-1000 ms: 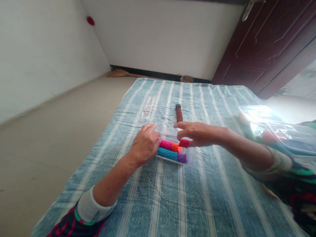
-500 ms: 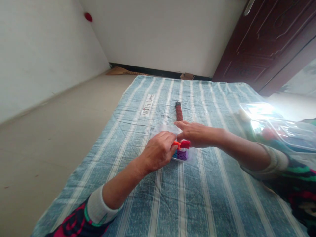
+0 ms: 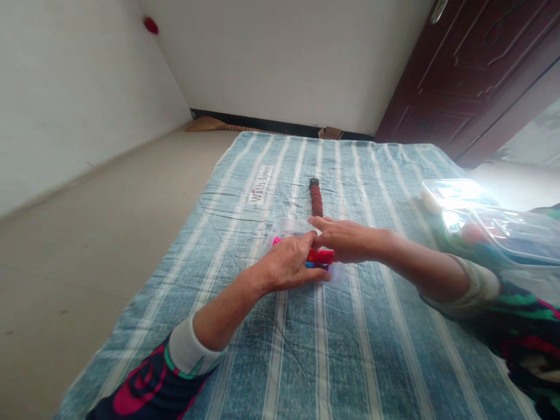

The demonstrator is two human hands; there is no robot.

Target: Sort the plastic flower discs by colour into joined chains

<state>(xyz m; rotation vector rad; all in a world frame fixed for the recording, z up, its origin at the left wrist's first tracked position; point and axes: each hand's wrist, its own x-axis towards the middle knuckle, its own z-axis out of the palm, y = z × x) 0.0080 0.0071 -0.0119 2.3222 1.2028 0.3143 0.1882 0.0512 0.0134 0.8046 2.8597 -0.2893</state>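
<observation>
A small clear plastic box [image 3: 286, 224] lies on the blue striped sheet [image 3: 315, 326], holding colourful crocheted rolls in pink, blue and purple. My left hand [image 3: 286, 265] lies over the box with its fingers pinched at a red crocheted piece [image 3: 321, 255]. My right hand [image 3: 345, 239] meets it from the right, fingers closed on the same red piece, index finger stretched across the box. A dark red and black crocheted roll [image 3: 315, 199] lies on the sheet just beyond the box.
Clear plastic containers [image 3: 490, 224] with more items stand at the right edge of the sheet. A tan floor [image 3: 87, 233] lies to the left, a white wall behind, and a dark wooden door [image 3: 476, 76] at the back right.
My left hand has slid from the box's left end to the right, over the rolls, and met the right hand at the red piece. The right hand has stayed almost in place.
</observation>
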